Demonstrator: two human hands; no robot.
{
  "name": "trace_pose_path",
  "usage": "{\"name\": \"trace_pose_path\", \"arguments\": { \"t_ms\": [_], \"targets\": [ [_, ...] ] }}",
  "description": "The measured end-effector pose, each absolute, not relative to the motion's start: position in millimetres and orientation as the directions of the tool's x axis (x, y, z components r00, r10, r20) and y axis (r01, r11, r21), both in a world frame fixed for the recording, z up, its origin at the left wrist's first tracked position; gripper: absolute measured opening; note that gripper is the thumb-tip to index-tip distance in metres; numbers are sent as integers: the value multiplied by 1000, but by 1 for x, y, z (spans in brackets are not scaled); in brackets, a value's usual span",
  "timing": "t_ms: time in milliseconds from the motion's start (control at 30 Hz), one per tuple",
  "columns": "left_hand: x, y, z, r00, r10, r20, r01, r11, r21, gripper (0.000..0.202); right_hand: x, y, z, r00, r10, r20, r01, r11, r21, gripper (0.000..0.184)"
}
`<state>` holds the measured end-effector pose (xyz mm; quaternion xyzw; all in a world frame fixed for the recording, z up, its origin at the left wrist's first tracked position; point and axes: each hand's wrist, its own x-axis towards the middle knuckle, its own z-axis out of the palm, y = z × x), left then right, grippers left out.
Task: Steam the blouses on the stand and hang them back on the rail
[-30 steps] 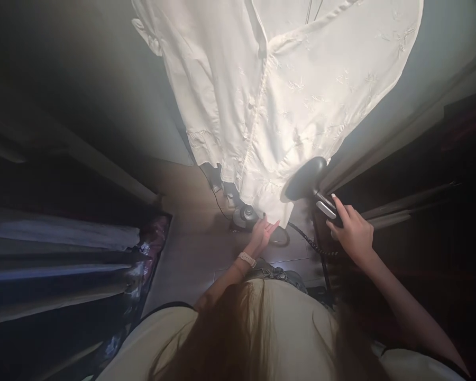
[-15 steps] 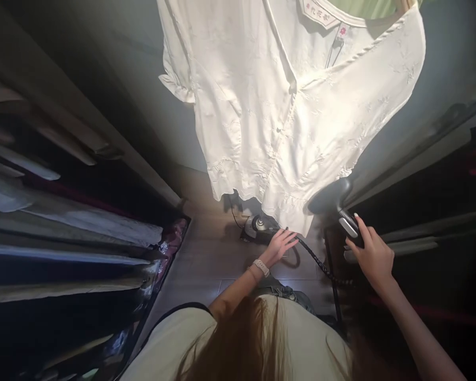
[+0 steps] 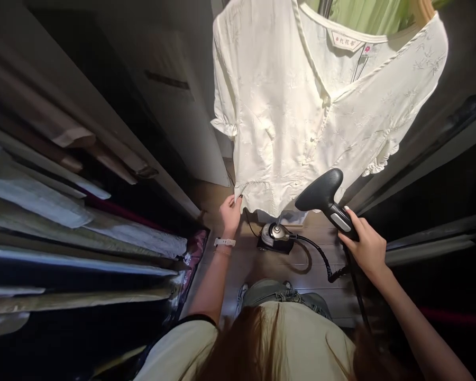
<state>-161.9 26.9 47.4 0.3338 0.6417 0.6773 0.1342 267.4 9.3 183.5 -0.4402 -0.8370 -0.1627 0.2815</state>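
Observation:
A white embroidered short-sleeved blouse (image 3: 280, 106) hangs in front of me, with a small printed neck label (image 3: 346, 40). My left hand (image 3: 230, 215) pinches the ruffled hem of the blouse (image 3: 257, 191) at its lower left corner. My right hand (image 3: 362, 246) grips the handle of a black handheld garment steamer head (image 3: 322, 191), which sits just off the blouse's lower right side. A black hose (image 3: 316, 252) runs from it down to the steamer base (image 3: 275, 237) on the floor.
Folded or hanging clothes (image 3: 71, 225) fill dark shelves on the left. Dark cabinetry (image 3: 428, 180) stands on the right. The wooden floor (image 3: 269, 270) lies below, with a cable (image 3: 250, 225) behind the base. A green garment (image 3: 360, 13) hangs behind the blouse.
The view has tilted up, showing the whole blouse. My left hand has moved up from near the base and taken the hem. The steamer head now stands clear of the blouse.

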Motion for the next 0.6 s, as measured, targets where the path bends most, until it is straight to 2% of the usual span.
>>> {"name": "trace_pose_path", "arguments": {
  "t_ms": [100, 267, 600],
  "targets": [
    [-176, 12, 39, -725, 650, 228, 188, -132, 973, 35, 241, 14, 192, -512, 635, 578, 808, 585, 73, 60],
    [-211, -13, 31, -650, 723, 236, 164, -170, 972, 41, 190, 21, 209, -630, 614, 476, 761, 611, 219, 56],
    [-260, -32, 25, -515, 832, 206, 199, -117, 973, 43, 135, 53, 259, -714, 532, 455, 693, 632, 348, 55]
  ]
}}
